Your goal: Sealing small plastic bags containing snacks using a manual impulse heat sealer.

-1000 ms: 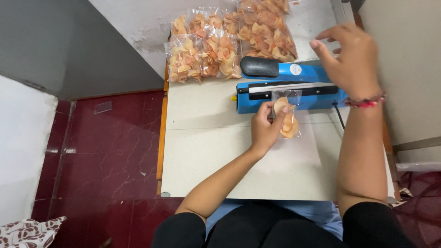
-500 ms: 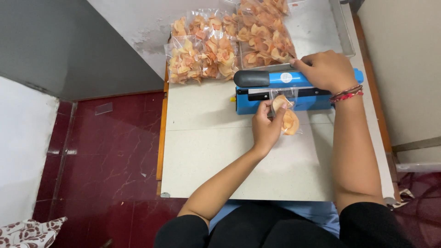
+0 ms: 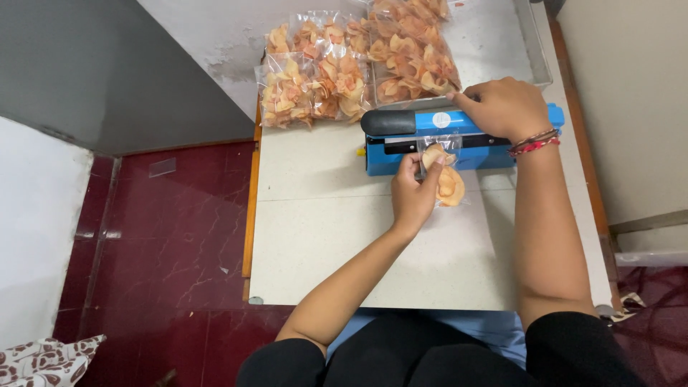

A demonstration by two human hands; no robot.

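Sealing step: right hand (image 3: 505, 107) pressed flat on blue heat sealer (image 3: 459, 140) arm, left hand (image 3: 414, 190) pinching clear snack bag (image 3: 446, 183) just before it; bag mouth best kept flat, unwrinkled.

The blue, black-handled bag sealer (image 3: 459, 140) sits on a pale speckled surface (image 3: 322, 236); clear bags of orange-pink crisps (image 3: 344, 72); dark red marbled floor (image 3: 172, 236).

I've got a blue sealer (image 3: 459, 140) lying crosswise on the pale table, its black-handled arm pressed down flat. A small clear bag (image 3: 446, 179) of orange chips sits just in front of it, its open top tucked under the arm.
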